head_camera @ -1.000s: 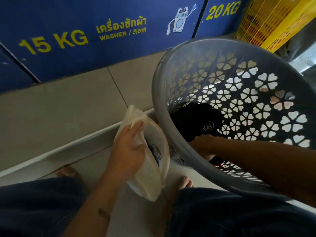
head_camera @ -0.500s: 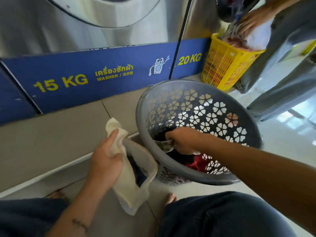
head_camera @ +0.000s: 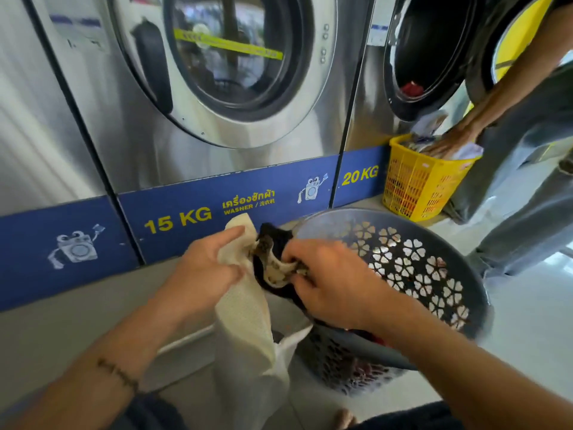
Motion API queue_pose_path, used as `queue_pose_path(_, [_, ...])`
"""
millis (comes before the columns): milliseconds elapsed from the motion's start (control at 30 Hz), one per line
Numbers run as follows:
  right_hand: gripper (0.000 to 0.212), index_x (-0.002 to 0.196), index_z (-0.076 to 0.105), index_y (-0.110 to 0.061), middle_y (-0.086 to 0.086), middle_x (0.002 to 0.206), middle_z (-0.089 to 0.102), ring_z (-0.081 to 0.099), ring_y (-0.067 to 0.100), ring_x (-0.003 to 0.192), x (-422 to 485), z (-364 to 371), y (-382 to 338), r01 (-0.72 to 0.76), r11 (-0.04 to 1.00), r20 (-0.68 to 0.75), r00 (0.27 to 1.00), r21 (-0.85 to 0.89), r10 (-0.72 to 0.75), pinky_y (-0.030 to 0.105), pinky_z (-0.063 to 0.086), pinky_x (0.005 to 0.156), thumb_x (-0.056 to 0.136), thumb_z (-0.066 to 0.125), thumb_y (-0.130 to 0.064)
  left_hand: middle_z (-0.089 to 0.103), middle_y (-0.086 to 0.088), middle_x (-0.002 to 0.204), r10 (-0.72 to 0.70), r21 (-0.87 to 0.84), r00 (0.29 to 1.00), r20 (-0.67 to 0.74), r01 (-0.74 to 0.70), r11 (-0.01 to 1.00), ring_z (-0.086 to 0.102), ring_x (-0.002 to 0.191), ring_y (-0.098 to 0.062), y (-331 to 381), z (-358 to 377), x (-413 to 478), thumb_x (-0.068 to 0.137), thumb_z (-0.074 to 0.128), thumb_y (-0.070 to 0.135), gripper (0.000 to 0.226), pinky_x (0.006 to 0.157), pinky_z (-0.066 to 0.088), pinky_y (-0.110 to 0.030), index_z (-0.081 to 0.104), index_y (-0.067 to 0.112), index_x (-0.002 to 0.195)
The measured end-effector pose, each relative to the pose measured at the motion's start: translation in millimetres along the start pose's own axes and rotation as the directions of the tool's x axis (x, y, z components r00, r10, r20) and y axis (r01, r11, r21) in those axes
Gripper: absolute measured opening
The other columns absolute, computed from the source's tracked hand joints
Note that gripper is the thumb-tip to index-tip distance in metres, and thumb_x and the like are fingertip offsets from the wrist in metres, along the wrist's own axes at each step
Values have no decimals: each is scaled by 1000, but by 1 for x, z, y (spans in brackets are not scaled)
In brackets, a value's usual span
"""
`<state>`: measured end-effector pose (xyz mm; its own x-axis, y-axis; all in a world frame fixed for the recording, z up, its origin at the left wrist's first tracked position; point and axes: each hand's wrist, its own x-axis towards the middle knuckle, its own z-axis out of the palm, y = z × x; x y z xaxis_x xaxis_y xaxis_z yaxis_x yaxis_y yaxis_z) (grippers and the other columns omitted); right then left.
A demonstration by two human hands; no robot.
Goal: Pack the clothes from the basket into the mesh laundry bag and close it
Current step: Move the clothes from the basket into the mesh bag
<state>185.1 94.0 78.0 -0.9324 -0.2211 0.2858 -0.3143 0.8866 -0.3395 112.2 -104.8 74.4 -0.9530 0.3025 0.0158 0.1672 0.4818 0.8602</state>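
Count: two hands of the wearer, one mesh laundry bag, two baskets, two front-loading washers, one other person.

The left hand has its fingers closed on the upper edge of the cream mesh laundry bag, holding the mouth up; the bag hangs down from the grip toward the floor. The right hand has its fingers closed on a dark garment with a pale patterned part, bunched at the bag's mouth, touching the bag. How far the garment is inside the bag cannot be told.

The grey basket, pierced with flower cut-outs, sits on the floor at 4 o'clock from the hands, tilted toward the wearer. Dark and red clothes show low inside it, under the right forearm.

A yellow basket stands at 2 o'clock, filled with laundry; the other person's hand rests on its contents.

The washer marked 15 KG at 12 o'clock has its door shut. The washer marked 20 KG at 1 o'clock is open, with a red item in the drum.

The floor is pale tile, with a grey raised plinth below the machines.
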Motion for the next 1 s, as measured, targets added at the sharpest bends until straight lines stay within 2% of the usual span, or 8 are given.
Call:
queue_pose_path(133, [36, 121, 56, -29, 5, 113, 59, 58, 31, 104, -5, 52, -6, 26, 998, 457, 889, -63, 6, 44, 52, 86, 85, 63, -29, 52, 15, 128, 2, 34, 999, 45, -4, 999, 54, 101, -2, 3, -7, 1, 77, 68, 3, 69, 76, 38, -12, 52, 39, 133])
queue_pose_path(267, [50, 129, 55, -32, 0, 116, 67, 62, 18, 107, -5, 49, 13, -145, 977, 323, 942, 155, 89, 34, 50, 95, 82, 67, -23, 52, 14, 131, -19, 46, 998, 57, 17, 999, 57, 98, 0, -11, -4, 0, 78, 65, 1, 69, 72, 38, -9, 51, 39, 134])
queue_pose_path(367, [71, 140, 44, -35, -1, 133, 50, 45, 19, 125, -3, 45, 36, -163, 983, 169, 975, 88, 147, 31, 38, 109, 75, 71, -24, 56, 8, 132, -50, 11, 998, 30, 50, 999, 57, 111, -13, -18, 3, 3, 80, 63, 1, 67, 80, 42, -19, 51, 37, 135])
queue_pose_path(500, [105, 151, 17, -47, 2, 154, 30, 30, 27, 142, -6, 53, 79, -478, 869, 376, 833, 124, 405, 48, 33, 116, 66, 78, -48, 63, 19, 102, -54, 21, 998, 25, 53, 998, 60, 75, -4, -16, 22, 8, 82, 58, 1, 67, 58, 41, -11, 50, 41, 134])
queue_pose_path(600, [77, 139, 44, -39, -4, 133, 59, 57, 18, 121, -8, 67, 88, -610, 708, 504, 764, 357, 403, 44, 46, 106, 71, 79, -41, 62, 17, 110, -24, 75, 999, 33, 22, 997, 60, 73, 3, -12, 35, 9, 82, 53, 0, 68, 59, 43, -9, 48, 40, 136])
queue_pose_path(700, [52, 116, 53, -29, -2, 111, 65, 64, 19, 100, -3, 73, 85, -568, 784, 434, 790, 252, 433, 44, 54, 90, 72, 75, -45, 61, 1, 128, 2, 136, 999, 41, -7, 991, 62, 104, -25, -6, 46, 10, 80, 50, -2, 70, 77, 47, -30, 46, 35, 139])
queue_pose_path(867, [41, 103, 53, -29, 0, 98, 67, 64, 28, 92, 0, 62, 69, -423, 906, 235, 879, -20, 415, 44, 55, 80, 70, 66, -50, 61, 8, 101, 30, 169, 998, 55, -39, 985, 58, 72, -10, 1, 50, 10, 79, 49, -2, 51, 57, 41, -21, 60, 32, 115])
queue_pose_path(1000, [25, 97, 55, -23, 4, 87, 69, 64, 34, 82, 2, 54, 48, -343, 938, -154, 925, 45, 346, 43, 54, 70, 78, 65, -35, 56, 15, 127, 7, 142, 997, 72, -17, 990, 61, 111, -24, 0, 48, 6, 80, 52, 2, 64, 89, 48, -35, 51, 38, 132])
